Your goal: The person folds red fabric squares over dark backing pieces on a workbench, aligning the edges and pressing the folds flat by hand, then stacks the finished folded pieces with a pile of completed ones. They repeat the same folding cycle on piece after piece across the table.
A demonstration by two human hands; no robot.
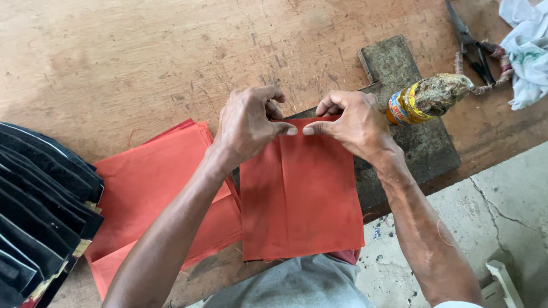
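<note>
Red-orange cloth piece (299, 194) pinched at its top edge by both hands, flat on a worn wooden table (142, 57).

The top edge is seen folded over into a narrow hem; the fold is held closed by the left hand (248, 125) and the right hand (354, 122), thumbs and forefingers pressed together at the middle of the edge. The remaining three edges appear unfolded, so the work is judged to be at an early stage on this piece. A stack of like red sheets (154, 188), thin, matte and square-cut, lies just beside it at the left. Dark pleated fabric pieces (40, 211) are fanned at the table's left edge. A dark, scuffed slab (416, 137) lies under the cloth's far corner, bearing a crusted bottle (428, 100); scissors (471, 48) and white rag (528, 51) lie beyond.
</note>
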